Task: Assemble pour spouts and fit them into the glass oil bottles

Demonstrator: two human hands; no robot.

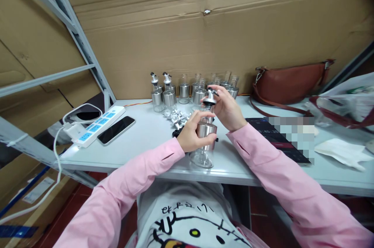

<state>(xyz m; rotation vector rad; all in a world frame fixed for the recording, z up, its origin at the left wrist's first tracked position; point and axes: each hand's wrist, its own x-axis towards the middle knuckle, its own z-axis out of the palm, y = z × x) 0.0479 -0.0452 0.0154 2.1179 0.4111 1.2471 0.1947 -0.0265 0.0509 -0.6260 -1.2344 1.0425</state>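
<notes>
My left hand (193, 131) is wrapped around a glass bottle with a steel band (205, 144), held upright over the near part of the white table (146, 142). My right hand (226, 107) pinches the black and silver pourer cap (210, 98) at the bottle's top. Behind them, loose silver pourer parts (177, 117) lie on the table. A row of several similar bottles (187, 92) stands along the cardboard wall; the two at the left have pourer caps on.
A white power strip (96, 125) and a dark phone (116, 130) lie at the left. At the right are a dark tablet (277, 139), a brown leather bag (292, 82), a clear plastic bag (347, 103) and a white cloth (339, 150). A grey metal rack frame (73, 25) rises at the left.
</notes>
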